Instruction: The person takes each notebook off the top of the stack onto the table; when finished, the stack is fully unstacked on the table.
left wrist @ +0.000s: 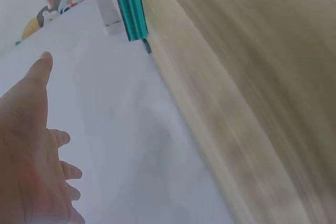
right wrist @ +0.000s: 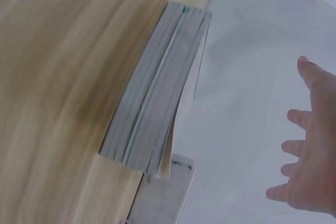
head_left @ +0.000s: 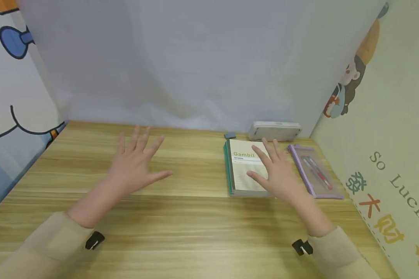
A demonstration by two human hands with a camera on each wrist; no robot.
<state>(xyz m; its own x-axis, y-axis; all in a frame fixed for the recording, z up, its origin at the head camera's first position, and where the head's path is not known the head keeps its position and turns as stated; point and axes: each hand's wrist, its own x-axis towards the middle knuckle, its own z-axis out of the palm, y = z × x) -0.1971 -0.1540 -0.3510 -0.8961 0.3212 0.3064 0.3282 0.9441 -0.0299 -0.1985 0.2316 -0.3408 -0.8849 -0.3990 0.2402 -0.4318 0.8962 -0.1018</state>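
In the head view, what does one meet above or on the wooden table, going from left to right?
Bare left hand → cream-topped rectangular notebook stack → flat translucent purple-trimmed pouch.

Tabletop: wood-grain, smooth, w/ a soft satin sheen from where I stand. Backdrop behind: matt cloth, thin-looking, w/ faint wrinkles. Side panel, rt.: printed, matt, smooth. Notebooks: paper, w/ matt top cover; cut page edges dull & slightly ribbed, teal spines smooth & a bit shiny. Case at the back: hard-looking plastic, smooth, lt. sheen. Pouch: hazy & see-thru, plastic or mesh, can't tell which, w/ smooth zip edge. Pens inside: smooth plastic. Sleeves: matt cloth, weave too fine for me to see.
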